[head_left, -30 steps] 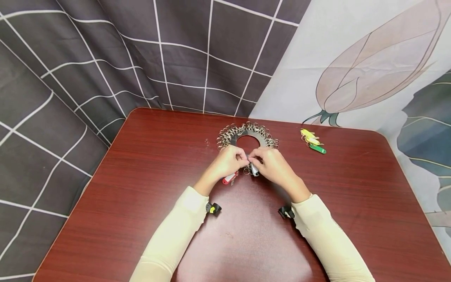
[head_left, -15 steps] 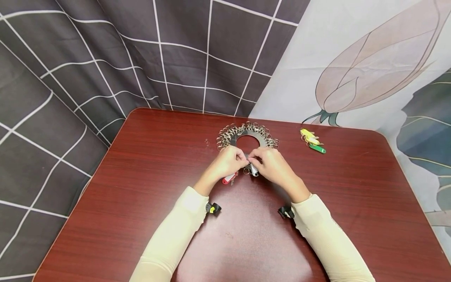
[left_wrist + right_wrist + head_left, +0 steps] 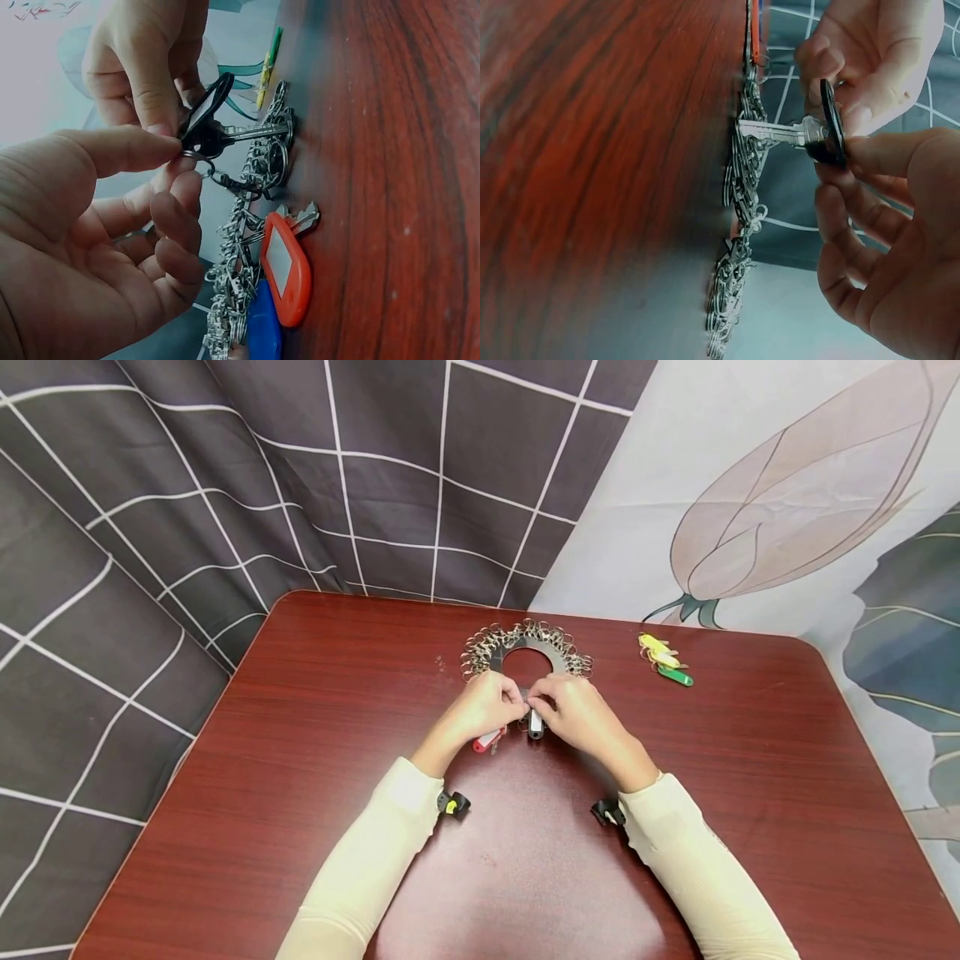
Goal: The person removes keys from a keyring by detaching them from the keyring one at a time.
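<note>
My left hand point(image 3: 491, 702) and right hand point(image 3: 573, 706) meet at the near side of a dark round ring point(image 3: 555, 654) hung with metal clasps and split rings. In the left wrist view, my left thumb and forefinger pinch a small split ring point(image 3: 199, 157) joined to a clasp point(image 3: 232, 182). My right fingers pinch a black key tag point(image 3: 536, 724) with a white label, right by that split ring. A silver key point(image 3: 772, 133) hangs from the tag. Beside my left hand, a red key tag point(image 3: 289, 270) with a key lies near a blue tag point(image 3: 264, 322).
Yellow key tags point(image 3: 659, 652) and a green key tag point(image 3: 676, 677) lie on the right of the reddish-brown table point(image 3: 337, 693). Behind its back edge hang a dark checked curtain point(image 3: 390, 493) and a pale curtain point(image 3: 637, 527) with a flower print.
The black key tag has swung slightly left and hangs straighter, showing more of its black end. Both hands stay nearly in place.
</note>
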`<state>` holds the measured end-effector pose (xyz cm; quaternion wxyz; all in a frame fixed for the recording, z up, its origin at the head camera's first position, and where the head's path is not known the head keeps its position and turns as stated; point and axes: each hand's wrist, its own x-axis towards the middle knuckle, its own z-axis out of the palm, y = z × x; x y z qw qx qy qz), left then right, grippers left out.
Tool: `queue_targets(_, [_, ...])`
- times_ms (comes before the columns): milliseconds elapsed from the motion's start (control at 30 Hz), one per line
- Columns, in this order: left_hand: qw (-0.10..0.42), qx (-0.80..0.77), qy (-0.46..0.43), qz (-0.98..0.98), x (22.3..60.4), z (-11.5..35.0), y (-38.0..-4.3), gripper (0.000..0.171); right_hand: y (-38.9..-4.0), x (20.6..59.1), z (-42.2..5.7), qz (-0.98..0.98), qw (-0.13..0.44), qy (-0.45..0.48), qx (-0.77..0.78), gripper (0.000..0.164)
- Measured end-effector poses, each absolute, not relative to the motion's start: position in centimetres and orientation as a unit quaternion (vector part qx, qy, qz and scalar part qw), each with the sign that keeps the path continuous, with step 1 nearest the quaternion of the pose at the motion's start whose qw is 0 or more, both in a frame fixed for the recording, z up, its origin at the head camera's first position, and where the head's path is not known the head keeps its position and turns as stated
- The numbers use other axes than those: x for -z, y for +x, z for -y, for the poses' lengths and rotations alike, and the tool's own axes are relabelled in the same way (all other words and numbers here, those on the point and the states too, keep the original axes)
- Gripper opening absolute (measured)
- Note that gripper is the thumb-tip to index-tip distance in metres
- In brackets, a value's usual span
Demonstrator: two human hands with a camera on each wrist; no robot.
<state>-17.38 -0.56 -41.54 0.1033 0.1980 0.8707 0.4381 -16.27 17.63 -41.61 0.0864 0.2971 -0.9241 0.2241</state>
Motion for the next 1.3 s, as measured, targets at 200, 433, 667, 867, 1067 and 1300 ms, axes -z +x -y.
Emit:
queue_targets(200, [0.105,-0.455,0.196,-0.862,41.8,0.4,-17.3,0.014,-16.1,41.6,-17.7,0.924,0.098,0.294,-0.223,0.006])
queue_targets(433, [0.104,-0.460,0.189,-0.861,41.6,0.6,-17.2,0.012,-16.4,41.0,-18.4,0.937,0.093,0.230,-0.245,0.008])
queue_targets(667, [0.102,-0.393,0.198,-0.892,41.4,0.8,-17.1,0.012,-16.6,39.9,-19.7,0.928,0.120,0.209,-0.283,0.010])
queue_targets(867, [0.127,-0.333,0.213,-0.910,41.2,0.7,-16.6,0.018,-16.8,39.2,-20.7,0.923,0.141,0.180,-0.311,0.009])
queue_targets(1067, [0.158,-0.338,0.210,-0.903,41.2,0.6,-16.3,0.015,-17.2,38.7,-21.8,0.918,0.131,0.149,-0.342,0.007])
queue_targets(1300, [0.141,-0.303,0.238,-0.912,41.6,0.2,-16.4,0.013,-17.6,38.7,-22.7,0.914,0.126,0.122,-0.365,0.009])
